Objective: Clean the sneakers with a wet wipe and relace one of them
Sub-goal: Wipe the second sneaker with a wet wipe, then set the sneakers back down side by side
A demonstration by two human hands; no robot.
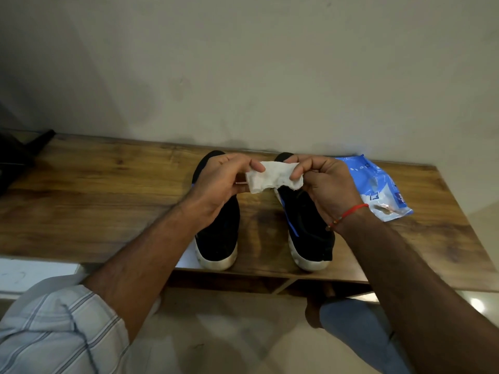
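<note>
Folded white wet wipe [272, 177] held up above two black sneakers with white soles, stretched between both hands. Left hand [221, 184] pinching the wipe's left end with curled fingers; right hand [328, 184] pinching its right end the same way, a red thread bracelet [348, 213] round that wrist. Left black sneaker [218, 238] and right black sneaker [310, 228] side by side on the brown wooden worktop [108, 198], heels toward the near edge, toes toward the pale wall [243, 76]. Blue-and-white plastic wipe packet [383, 190] lying flat on the worktop just right of the right sneaker. Striped light shirt sleeve [59, 333] rolled up on the left arm.
</note>
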